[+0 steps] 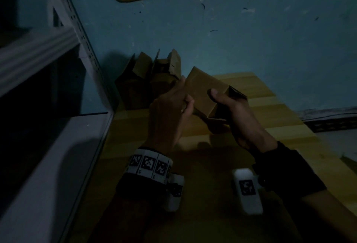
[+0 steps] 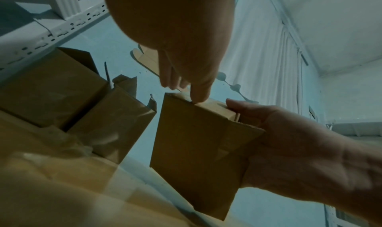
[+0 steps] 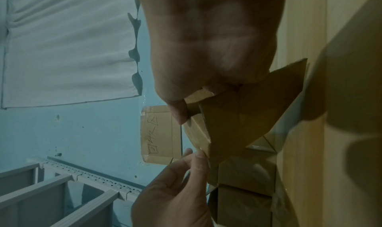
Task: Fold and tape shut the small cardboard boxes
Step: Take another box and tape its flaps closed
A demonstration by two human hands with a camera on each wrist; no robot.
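Two hands share my work over the pale wooden tabletop [image 1: 270, 111]. Against the blue wall [image 1: 251, 30] stand brown open-flapped cardboard boxes [image 1: 146, 80]. My right hand [image 1: 239, 115] grips the small brown cardboard box [image 1: 202, 92], held above the tabletop; my left hand [image 1: 170, 111] pinches its far corner.

In the right wrist view, a flat cardboard sheet [image 3: 160, 134] taped to the blue wall [image 3: 82, 132] carries hand-drawn pen marks: a small square at its 7 o'clock corner, a tilted square near 1 o'clock, and a few strokes between them that cannot be read as letters. In the head view, the band [image 1: 149, 163] on the left wrist shows a row of black-and-white square code tags, and the white camera [image 1: 247, 188] at the right wrist bears one such tag. No words, brands or numbers can be read anywhere.
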